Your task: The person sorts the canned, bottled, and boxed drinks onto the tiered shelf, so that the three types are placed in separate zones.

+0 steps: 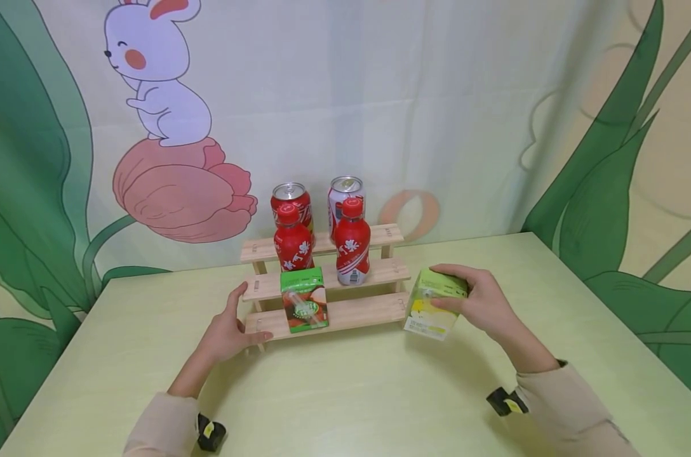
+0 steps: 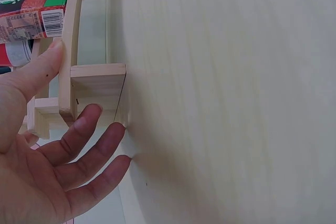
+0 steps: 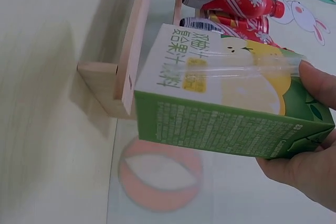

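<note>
My right hand (image 1: 483,298) grips a green and white juice carton (image 1: 434,308) by its upper part, just past the right end of a three-tier wooden rack (image 1: 362,308). In the right wrist view the tilted carton (image 3: 220,85) shows a straw along its front and overlaps the rack's end. My left hand (image 1: 225,333) rests at the rack's left end, thumb on the lowest tier and index finger stretched toward the middle one. The other fingers (image 2: 92,177) spread loosely beneath. A green and red juice carton (image 1: 305,304) stands upright on the lowest tier, beside that hand.
Two red bottles (image 1: 353,244) stand on the middle tier. Behind them a red can (image 1: 305,202) and a white and red can (image 1: 346,190) occupy the top tier. A printed curtain (image 1: 465,127) hangs behind the pale table (image 1: 345,400).
</note>
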Available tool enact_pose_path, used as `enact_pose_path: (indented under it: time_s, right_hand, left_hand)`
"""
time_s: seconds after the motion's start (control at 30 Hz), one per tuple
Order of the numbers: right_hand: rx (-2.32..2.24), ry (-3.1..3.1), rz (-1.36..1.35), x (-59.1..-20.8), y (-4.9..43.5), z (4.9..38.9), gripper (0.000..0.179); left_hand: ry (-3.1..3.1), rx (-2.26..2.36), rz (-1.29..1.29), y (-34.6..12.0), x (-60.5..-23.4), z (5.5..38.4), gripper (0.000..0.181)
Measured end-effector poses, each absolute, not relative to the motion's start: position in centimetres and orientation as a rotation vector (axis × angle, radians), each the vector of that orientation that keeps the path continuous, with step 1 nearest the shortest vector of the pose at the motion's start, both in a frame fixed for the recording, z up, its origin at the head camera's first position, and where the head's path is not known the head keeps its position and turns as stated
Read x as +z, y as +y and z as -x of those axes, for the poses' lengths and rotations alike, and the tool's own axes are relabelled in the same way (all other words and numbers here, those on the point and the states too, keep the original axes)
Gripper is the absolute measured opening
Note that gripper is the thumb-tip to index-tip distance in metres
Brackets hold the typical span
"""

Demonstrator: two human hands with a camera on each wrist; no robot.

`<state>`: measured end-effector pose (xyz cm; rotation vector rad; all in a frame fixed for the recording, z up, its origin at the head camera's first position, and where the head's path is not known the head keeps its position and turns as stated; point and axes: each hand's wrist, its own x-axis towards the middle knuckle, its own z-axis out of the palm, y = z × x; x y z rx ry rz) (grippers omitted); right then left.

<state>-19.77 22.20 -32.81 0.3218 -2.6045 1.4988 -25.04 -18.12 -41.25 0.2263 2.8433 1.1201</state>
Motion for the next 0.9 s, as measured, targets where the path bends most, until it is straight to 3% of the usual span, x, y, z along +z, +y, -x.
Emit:
enact_pose_path:
  time_s: [0.9]
  right_hand:
    - [1.582, -2.555, -0.528, -33.8, 14.9, 23.5, 0.049]
  left_hand:
    - [2.847, 1.133, -0.234, -18.3, -41.5, 25.2, 0.106]
